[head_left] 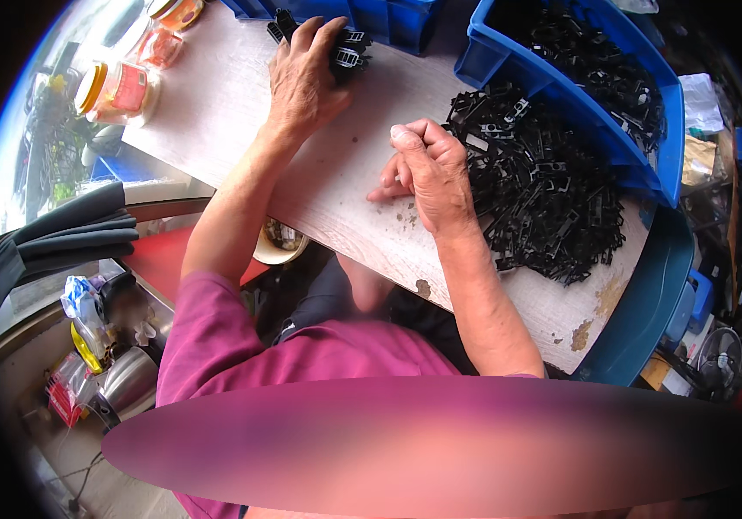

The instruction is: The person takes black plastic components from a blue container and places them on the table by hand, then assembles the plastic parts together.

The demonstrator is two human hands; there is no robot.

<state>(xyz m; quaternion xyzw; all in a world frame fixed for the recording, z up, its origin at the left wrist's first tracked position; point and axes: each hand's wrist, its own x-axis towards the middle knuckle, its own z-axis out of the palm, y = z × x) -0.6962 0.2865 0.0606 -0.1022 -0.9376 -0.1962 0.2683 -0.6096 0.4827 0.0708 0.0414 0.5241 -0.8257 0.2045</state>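
On the worn wooden table (241, 95) I see my left hand (302, 82) clamped over a stack of black clips (347, 54) ahead, while my right hand (427, 169), loosely curled, rests beside the loose clip pile (544, 190) to its right.

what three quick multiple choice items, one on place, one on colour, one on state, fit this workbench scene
1. Where does the loose pile of black plastic parts lie?
A. on the table by the right hand
B. on the floor
C. in a jar

2. What colour is the bin behind the pile?
A. red
B. blue
C. white

3. What is the left hand doing?
A. resting flat and bare
B. gripping a cluster of black parts
C. holding a jar

A: the pile touches the tabletop beside the right hand.
B: its walls are blue.
B: fingers curl over black parts.
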